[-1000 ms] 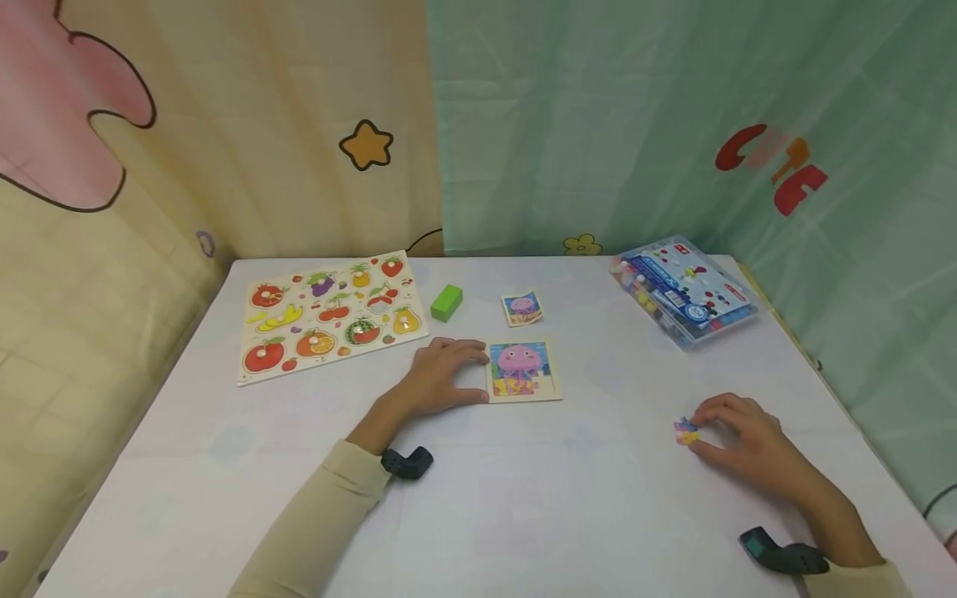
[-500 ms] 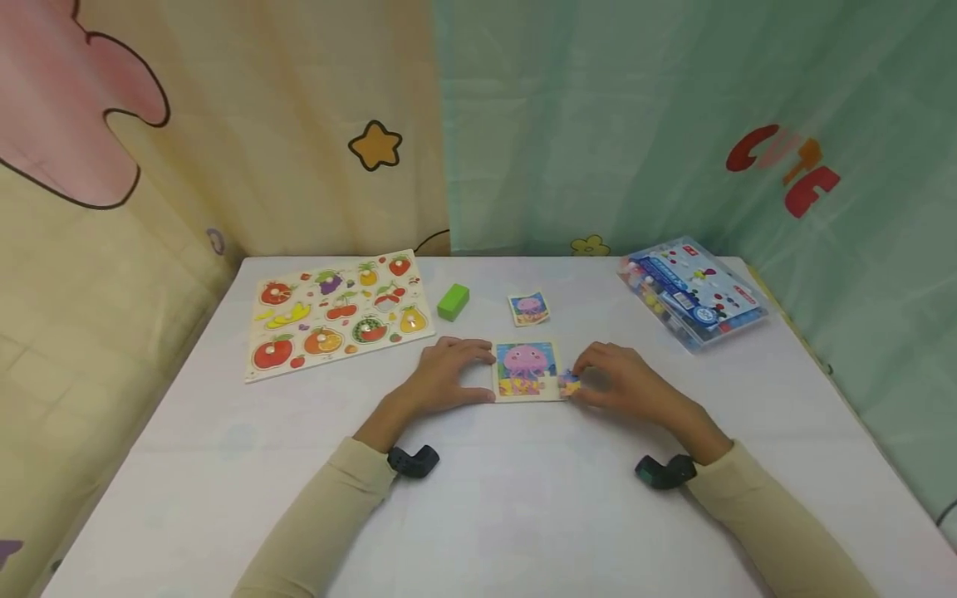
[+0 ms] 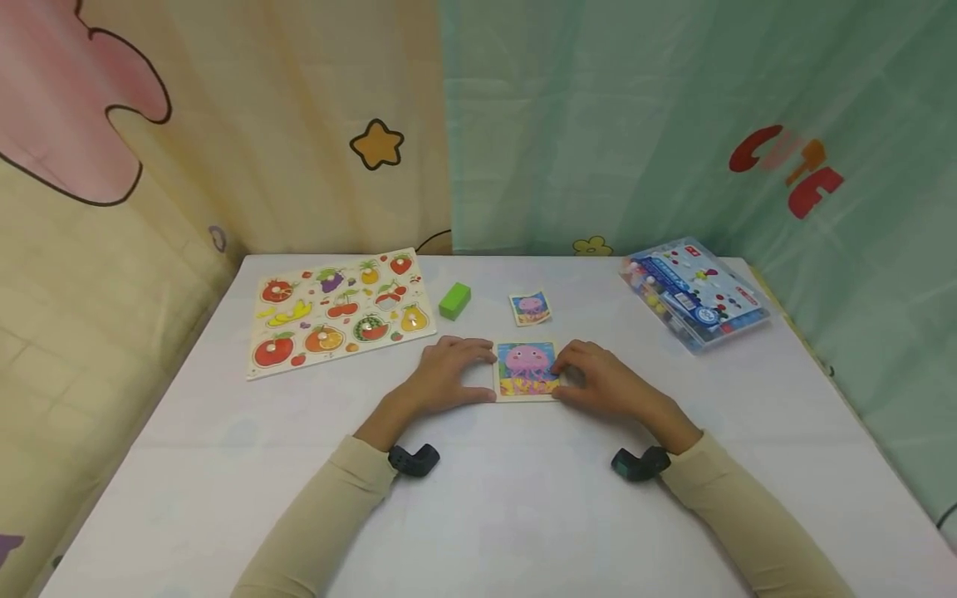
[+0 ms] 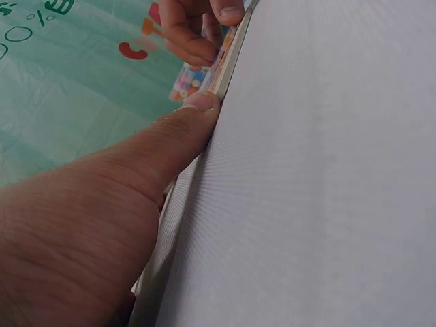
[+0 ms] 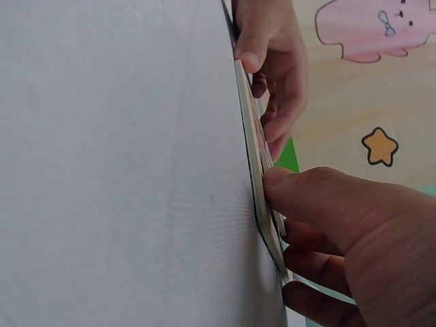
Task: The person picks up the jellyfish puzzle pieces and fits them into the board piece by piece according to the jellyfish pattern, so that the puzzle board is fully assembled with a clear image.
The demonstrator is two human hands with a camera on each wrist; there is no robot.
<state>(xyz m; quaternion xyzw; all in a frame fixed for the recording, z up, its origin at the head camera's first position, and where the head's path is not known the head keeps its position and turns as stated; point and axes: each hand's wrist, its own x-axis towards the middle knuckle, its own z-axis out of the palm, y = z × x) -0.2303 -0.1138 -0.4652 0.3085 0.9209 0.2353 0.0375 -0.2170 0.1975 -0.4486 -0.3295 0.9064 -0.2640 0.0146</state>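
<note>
A small jigsaw puzzle [image 3: 527, 359] with a pink jellyfish picture lies flat in its wooden frame at the table's middle. My left hand [image 3: 443, 375] holds the frame's left side, thumb at the near corner and fingertips at the far one. At the lower right corner, my right hand [image 3: 601, 382] pinches a puzzle piece [image 5: 278, 221] between thumb and fingers. The right wrist view shows this piece slightly raised over the frame edge; whether it is fully seated I cannot tell. Most of the piece is hidden behind the fingers in the head view.
Behind the puzzle lies a small jellyfish picture card [image 3: 530, 309]. A green block [image 3: 454, 301] sits left of it, beside a fruit peg board [image 3: 351, 332]. A clear plastic case [image 3: 695, 291] of colored pieces lies at the back right of the white table [image 3: 478, 498].
My right hand has moved left from the table's right side, carrying the puzzle piece to the puzzle's lower right corner. My left hand keeps its hold on the frame.
</note>
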